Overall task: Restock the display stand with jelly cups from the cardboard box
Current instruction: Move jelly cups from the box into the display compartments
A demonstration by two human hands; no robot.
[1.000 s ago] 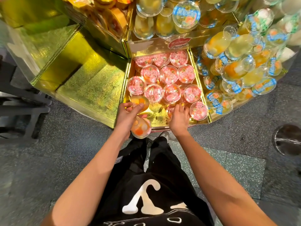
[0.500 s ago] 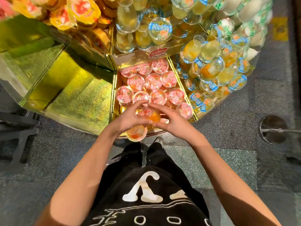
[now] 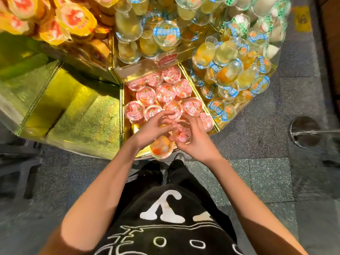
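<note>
My right hand (image 3: 197, 142), grip closed round a pink-lidded jelly cup (image 3: 182, 134), at the front of the display stand (image 3: 82, 116); my left hand (image 3: 150, 130) grips an orange-fruit jelly cup (image 3: 161, 149) beneath its palm.

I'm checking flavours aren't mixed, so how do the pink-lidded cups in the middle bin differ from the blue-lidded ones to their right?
The pink-lidded cups hold reddish jelly; the blue-lidded cups hold pale yellow and orange. The pink-lidded cups mostly lie lid up in a low layer; the blue-lidded cups are heaped high, tilted every way. Both are clear round cups with fruit inside.
</note>
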